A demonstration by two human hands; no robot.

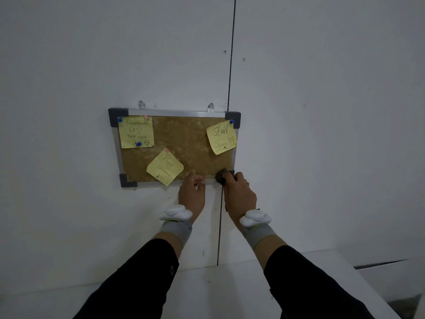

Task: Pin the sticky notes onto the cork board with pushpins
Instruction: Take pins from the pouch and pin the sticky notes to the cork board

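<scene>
A cork board [188,143] with a metal frame hangs on the white wall. Three yellow sticky notes are on it: one at the top left [136,134] with blue pushpins [138,144], one tilted at the bottom middle [165,167] under a pink pin [166,150], one at the top right [222,137] under a blue pin [232,122]. My left hand [192,194] rests at the board's lower edge with fingers curled; what it pinches is hidden. My right hand [239,192] grips a small dark object [221,176] at the board's lower right corner.
Two wall hooks [211,107] carry the board. A vertical panel seam [230,88] runs down the wall past the board's right side. A white ledge [230,286] lies below my forearms, with a step at the right.
</scene>
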